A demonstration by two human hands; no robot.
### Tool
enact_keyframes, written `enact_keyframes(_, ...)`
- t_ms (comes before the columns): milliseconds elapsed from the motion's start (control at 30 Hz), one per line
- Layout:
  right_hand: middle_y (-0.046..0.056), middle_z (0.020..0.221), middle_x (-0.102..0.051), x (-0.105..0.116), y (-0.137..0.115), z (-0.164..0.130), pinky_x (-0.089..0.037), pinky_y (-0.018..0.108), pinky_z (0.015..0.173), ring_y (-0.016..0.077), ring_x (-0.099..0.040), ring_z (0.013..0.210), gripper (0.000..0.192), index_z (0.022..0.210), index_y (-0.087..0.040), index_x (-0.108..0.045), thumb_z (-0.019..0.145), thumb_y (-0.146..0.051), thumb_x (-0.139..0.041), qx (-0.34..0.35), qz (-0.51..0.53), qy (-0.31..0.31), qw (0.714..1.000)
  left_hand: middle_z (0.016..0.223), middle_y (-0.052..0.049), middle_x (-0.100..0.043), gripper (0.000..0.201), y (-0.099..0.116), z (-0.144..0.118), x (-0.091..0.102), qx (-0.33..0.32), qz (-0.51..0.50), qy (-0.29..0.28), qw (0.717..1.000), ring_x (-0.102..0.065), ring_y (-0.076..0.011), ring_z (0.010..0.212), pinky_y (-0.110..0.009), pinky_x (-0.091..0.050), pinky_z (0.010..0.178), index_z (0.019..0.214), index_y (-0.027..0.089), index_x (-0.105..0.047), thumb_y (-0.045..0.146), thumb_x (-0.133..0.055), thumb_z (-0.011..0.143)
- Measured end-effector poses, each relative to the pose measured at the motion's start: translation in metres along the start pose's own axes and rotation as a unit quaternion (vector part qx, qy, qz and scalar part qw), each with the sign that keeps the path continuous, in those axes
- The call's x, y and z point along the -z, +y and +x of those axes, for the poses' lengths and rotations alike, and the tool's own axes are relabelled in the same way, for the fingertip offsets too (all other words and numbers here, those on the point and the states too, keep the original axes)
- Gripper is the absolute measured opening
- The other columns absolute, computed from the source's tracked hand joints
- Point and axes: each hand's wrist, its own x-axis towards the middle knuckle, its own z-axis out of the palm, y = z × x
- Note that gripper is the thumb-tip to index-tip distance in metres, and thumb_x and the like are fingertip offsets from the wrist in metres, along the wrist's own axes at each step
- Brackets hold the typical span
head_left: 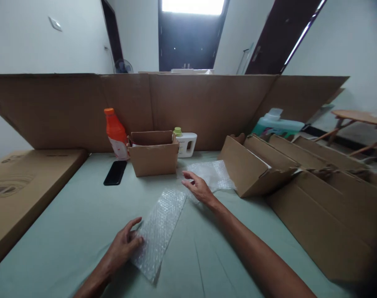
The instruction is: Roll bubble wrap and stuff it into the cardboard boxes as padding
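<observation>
My left hand [124, 245] is at the near left edge of a clear bubble wrap sheet [161, 231], its thumb over the edge and index finger stretched out; the other fingers are partly hidden. The sheet slants across the cloth, with a shadow under its near end. My right hand [198, 188] reaches forward with fingers apart and nothing in them. It is beside another flat piece of bubble wrap [218, 174], just short of a small open cardboard box [154, 159].
Behind the small box stand an orange-capped bottle [116, 134] and a white jug [186, 145]. A black phone [115, 173] lies left. Open cardboard boxes [325, 215] and a teal bottle [277, 123] line the right. A large flat carton [30, 186] lies left; a cardboard wall [188, 103] stands behind.
</observation>
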Motion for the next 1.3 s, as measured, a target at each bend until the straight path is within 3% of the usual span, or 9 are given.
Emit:
enact_keyframes(133,0.01,0.107,-0.076,-0.015,0.01,-0.011,-0.055,0.04,0.087,0.0254,-0.07,0.099,0.026,0.106,-0.019,-0.074,0.085,-0.028,-0.06,0.031,-0.024,-0.066,0.997,0.08,0.0,-0.059,0.108,-0.016,-0.012,-0.014,-0.014,-0.017,-0.023,1.0,-0.05,-0.0166,0.07,-0.027,-0.036,0.065,0.151,0.011,-0.031,0.07,-0.069,0.07)
enact_keyframes(267,0.008,0.109,-0.077,-0.041,-0.001,-0.026,-0.053,0.041,0.097,0.0251,-0.07,0.105,0.023,0.096,-0.022,-0.077,0.076,-0.02,-0.068,0.082,-0.034,-0.138,0.987,0.072,0.002,-0.05,0.09,-0.023,-0.023,-0.016,-0.017,0.055,-0.021,0.998,-0.045,-0.0153,0.068,-0.027,-0.035,0.063,0.137,0.011,-0.055,0.072,-0.062,0.072)
enact_keyframes(433,0.009,0.131,-0.068,-0.025,-0.003,-0.003,-0.046,0.045,0.107,0.025,-0.061,0.123,0.026,0.106,-0.023,-0.074,0.085,-0.024,-0.061,0.08,-0.052,-0.075,0.993,0.079,-0.002,-0.064,0.071,0.008,-0.024,0.019,-0.015,0.182,-0.082,0.98,-0.053,-0.0155,0.064,-0.028,-0.043,0.063,0.138,0.018,-0.057,0.059,-0.06,0.08)
enact_keyframes(533,0.015,0.131,-0.065,-0.007,0.01,0.029,-0.051,0.048,0.099,0.0295,-0.061,0.121,0.037,0.12,-0.019,-0.067,0.085,-0.027,-0.057,0.039,-0.065,0.001,0.997,0.106,-0.01,-0.071,0.063,0.042,0.012,0.044,-0.087,0.226,0.047,0.969,-0.063,-0.0207,0.078,-0.034,-0.051,0.075,0.134,0.018,-0.059,0.052,-0.061,0.081)
enact_keyframes(667,0.019,0.132,-0.063,-0.013,0.027,0.069,-0.052,0.049,0.095,0.0333,-0.062,0.118,0.058,0.134,-0.015,-0.055,0.079,-0.028,-0.063,-0.004,-0.066,0.05,0.997,0.139,-0.023,-0.054,0.083,0.085,0.104,0.055,-0.192,0.131,0.207,0.95,-0.064,-0.032,0.108,-0.046,-0.054,0.087,0.148,0.013,-0.041,0.043,-0.066,0.075)
enact_keyframes(800,0.014,0.127,-0.065,-0.039,0.032,0.083,-0.053,0.045,0.094,0.0293,-0.065,0.111,0.063,0.137,-0.017,-0.05,0.076,-0.026,-0.065,-0.01,-0.048,0.051,0.997,0.147,-0.017,-0.049,0.088,0.104,0.176,0.044,-0.258,0.086,0.211,0.939,-0.054,-0.0302,0.129,-0.047,-0.043,0.109,0.152,0.018,-0.03,0.027,-0.064,0.071)
enact_keyframes(900,0.014,0.128,-0.064,-0.053,0.032,0.064,-0.05,0.047,0.099,0.0293,-0.063,0.114,0.065,0.139,-0.018,-0.046,0.077,-0.026,-0.063,-0.01,-0.038,0.057,0.998,0.142,-0.016,-0.053,0.084,0.094,0.18,0.035,-0.283,0.062,0.205,0.935,-0.051,-0.0285,0.133,-0.046,-0.039,0.114,0.151,0.015,-0.028,0.025,-0.059,0.074)
enact_keyframes(1067,0.013,0.128,-0.062,-0.061,0.03,0.023,-0.05,0.046,0.101,0.0282,-0.061,0.116,0.057,0.136,-0.02,-0.046,0.081,-0.028,-0.058,0.0,0.003,0.056,0.998,0.143,-0.013,-0.053,0.078,0.064,0.144,0.03,-0.267,0.026,0.195,0.943,-0.05,-0.0279,0.133,-0.042,-0.047,0.105,0.149,0.021,-0.03,0.027,-0.06,0.078)
enact_keyframes(1300,0.016,0.134,-0.06,-0.058,0.033,0.06,-0.053,0.045,0.099,0.0274,-0.062,0.119,0.066,0.143,-0.019,-0.041,0.08,-0.027,-0.058,-0.006,0.003,0.072,0.997,0.146,-0.016,-0.05,0.088,0.087,0.178,0.041,-0.269,0.067,0.194,0.941,-0.05,-0.0284,0.134,-0.045,-0.043,0.111,0.155,0.016,-0.021,0.024,-0.059,0.076)
